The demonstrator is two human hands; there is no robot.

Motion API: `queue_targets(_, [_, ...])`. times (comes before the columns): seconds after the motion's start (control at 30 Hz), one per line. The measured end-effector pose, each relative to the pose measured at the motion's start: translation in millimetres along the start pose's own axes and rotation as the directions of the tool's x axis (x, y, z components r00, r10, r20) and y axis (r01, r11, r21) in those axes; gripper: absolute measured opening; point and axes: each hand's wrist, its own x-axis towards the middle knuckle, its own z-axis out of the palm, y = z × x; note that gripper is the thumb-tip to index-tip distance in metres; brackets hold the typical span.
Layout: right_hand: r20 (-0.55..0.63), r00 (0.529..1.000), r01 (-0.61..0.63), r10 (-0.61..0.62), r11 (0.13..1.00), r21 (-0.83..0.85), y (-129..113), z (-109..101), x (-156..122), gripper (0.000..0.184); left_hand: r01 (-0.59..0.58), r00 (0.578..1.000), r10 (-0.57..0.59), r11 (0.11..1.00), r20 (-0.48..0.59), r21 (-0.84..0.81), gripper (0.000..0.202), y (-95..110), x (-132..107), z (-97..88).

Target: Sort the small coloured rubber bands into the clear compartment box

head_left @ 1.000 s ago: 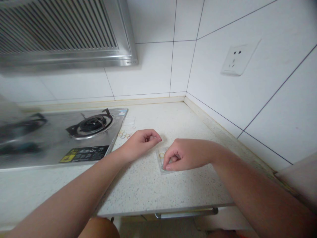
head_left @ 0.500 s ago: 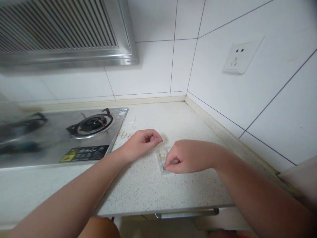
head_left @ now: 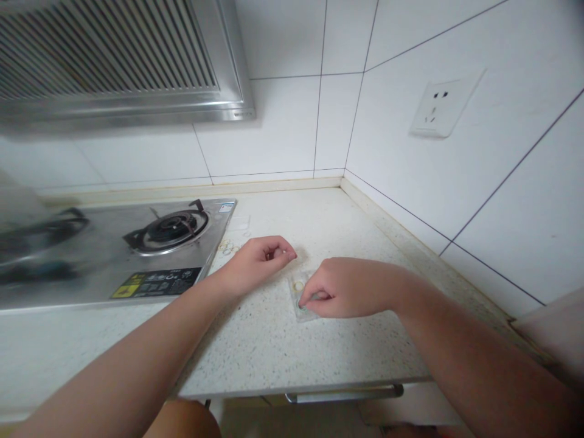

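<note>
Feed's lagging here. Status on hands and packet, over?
Left hand curled shut, contents unclear. Right hand pinching clear packet on counter. Loose rings beside stove.

The stove point(head_left: 91, 267) is shining like smooth grey metal, and its burner point(head_left: 171, 228) is looking black and dull. Above the stove, the hood point(head_left: 118, 61) is gleaming like ridged metal. Behind the stove, the white wall tiles point(head_left: 283, 121) are looking smooth and glossy. Right of the stove, the counter top point(head_left: 283, 347) is looking like speckled stone with a soft shine. Lying on it, right of the stove, a little clear bag point(head_left: 294, 296) is looking like thin shiny plastic.
</note>
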Motion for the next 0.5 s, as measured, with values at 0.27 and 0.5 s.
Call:
queue_targets(0.27, [-0.248, 0.966, -0.036, 0.076, 0.986, 0.164, 15.7, -5.9, 1.7, 0.031, 0.028, 0.972, 0.008, 0.988, -0.234, 0.15, 0.025, -16.7, 8.5, -28.3])
queue_targets(0.5, [-0.422, 0.898, -0.053, 0.122, 0.984, 0.171, 37.8, -6.8, 4.2, 0.029, 0.247, 0.936, -0.049, 0.796, -0.349, 0.552, 0.027, -36.6, 11.8, -75.5])
